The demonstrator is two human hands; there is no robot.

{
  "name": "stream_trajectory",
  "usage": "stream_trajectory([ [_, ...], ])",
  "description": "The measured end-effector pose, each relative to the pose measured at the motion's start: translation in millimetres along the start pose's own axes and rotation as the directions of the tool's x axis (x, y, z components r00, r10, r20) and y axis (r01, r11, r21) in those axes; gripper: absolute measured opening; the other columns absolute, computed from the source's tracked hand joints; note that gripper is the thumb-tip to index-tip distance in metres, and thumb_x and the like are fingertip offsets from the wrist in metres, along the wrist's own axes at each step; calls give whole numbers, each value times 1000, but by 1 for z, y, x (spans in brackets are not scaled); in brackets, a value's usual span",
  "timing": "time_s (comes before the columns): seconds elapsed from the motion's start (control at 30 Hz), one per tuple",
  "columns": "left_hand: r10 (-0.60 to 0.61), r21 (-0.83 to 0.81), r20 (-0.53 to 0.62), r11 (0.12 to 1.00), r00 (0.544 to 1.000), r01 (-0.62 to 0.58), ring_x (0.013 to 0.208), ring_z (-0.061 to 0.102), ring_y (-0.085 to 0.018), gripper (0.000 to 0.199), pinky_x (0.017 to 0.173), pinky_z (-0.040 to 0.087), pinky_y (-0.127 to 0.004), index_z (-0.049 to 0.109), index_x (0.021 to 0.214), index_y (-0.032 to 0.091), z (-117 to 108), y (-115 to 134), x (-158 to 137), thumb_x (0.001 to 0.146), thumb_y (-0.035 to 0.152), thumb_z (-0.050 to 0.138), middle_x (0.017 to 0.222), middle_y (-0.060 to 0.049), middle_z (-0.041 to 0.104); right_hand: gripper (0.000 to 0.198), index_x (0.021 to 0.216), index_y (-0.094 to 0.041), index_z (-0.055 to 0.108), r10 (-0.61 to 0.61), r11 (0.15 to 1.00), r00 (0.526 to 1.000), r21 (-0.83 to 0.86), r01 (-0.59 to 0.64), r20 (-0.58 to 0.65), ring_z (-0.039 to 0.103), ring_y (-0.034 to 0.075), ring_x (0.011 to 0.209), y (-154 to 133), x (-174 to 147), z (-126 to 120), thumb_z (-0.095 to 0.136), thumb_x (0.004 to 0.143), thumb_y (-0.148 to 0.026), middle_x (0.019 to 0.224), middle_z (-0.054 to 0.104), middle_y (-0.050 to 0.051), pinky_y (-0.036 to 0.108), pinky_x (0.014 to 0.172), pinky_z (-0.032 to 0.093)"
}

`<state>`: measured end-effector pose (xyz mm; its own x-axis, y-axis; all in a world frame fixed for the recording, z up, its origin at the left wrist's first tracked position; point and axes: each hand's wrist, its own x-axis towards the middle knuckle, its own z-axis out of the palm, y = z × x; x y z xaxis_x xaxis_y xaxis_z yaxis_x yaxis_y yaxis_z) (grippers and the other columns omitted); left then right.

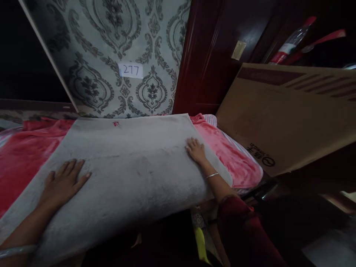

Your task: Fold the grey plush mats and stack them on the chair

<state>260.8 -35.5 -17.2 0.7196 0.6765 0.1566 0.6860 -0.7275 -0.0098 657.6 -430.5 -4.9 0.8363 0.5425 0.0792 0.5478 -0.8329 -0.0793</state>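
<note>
Patterned wallpaper (116, 50) bears a paper label (131, 70) — "277" — left of a cardboard box (289, 111).

A single head-worn camera looks forward and steeply down from above a gray cloth (125, 174), close enough that the wearer's forearms enter from the bottom of the frame, the left hand (62, 181) at lower left and the right hand (196, 151) just right of center. The wide view faces damask wallpaper (152, 91) at top center, with dark red woodwork (211, 40) beside it and a cardboard box (289, 111) angled across the right side.
</note>
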Motion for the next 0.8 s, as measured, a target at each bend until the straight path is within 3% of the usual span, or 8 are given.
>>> stream_trajectory([
  [0.07, 5, 1, 9, 1000, 1000, -5, 158, 21, -26, 83, 123, 19, -53, 10, 166, 28, 1, -2, 1, 89, 60, 8, 170, -6, 27, 59, 164, -29, 25, -44, 999, 998, 18, 43, 43, 14, 27, 158, -5, 4, 1, 22, 108, -48, 173, 16, 5, 59, 124, 18],
  [0.23, -10, -15, 30, 1000, 1000, 11, 157, 23, -30, 77, 123, 21, -57, 31, 162, 20, -7, 7, -3, 94, 54, 18, 168, -12, 30, 62, 163, -22, 28, 195, 980, 981, 48, -196, 18, 16, 30, 157, 17, 8, 9, 20, 107, -48, 172, 19, 9, 57, 123, 21],
  [0.4, -48, -32, 80, 998, 996, 51, 157, 22, -33, 70, 123, 18, -62, 34, 161, 20, -17, 17, -13, 98, 50, 34, 168, -14, 28, 63, 159, -21, 36, 150, 986, 986, 86, -144, -68, 27, 35, 153, 33, 6, 28, 23, 104, -48, 166, 32, 16, 65, 116, 30],
  [0.57, -15, -48, 127, 999, 992, 22, 157, 22, -29, 66, 126, 15, -54, 31, 162, 22, -18, -18, 1, 102, 51, 36, 169, -13, 25, 71, 159, -16, 37, 140, 980, 986, 153, -125, -86, 26, 39, 153, 38, 9, 43, 20, 101, -52, 166, 31, 17, 67, 117, 27],
  [0.67, -90, -47, 116, 994, 989, 96, 156, 26, -28, 64, 126, 18, -52, 34, 161, 20, -18, -40, 9, 103, 48, 34, 168, -14, 29, 72, 160, -19, 36, 166, 972, 984, 180, -151, -70, 25, 39, 153, 37, 6, 44, 18, 100, -54, 167, 30, 16, 68, 118, 25],
  [0.8, -149, -56, 78, 987, 986, 154, 155, 28, -28, 62, 126, 17, -51, 37, 159, 17, -15, -51, 11, 105, 45, 30, 166, -15, 34, 71, 160, -21, 36, 170, 969, 983, 191, -156, -63, 25, 39, 153, 34, 5, 41, 19, 99, -54, 167, 30, 16, 70, 117, 26],
])
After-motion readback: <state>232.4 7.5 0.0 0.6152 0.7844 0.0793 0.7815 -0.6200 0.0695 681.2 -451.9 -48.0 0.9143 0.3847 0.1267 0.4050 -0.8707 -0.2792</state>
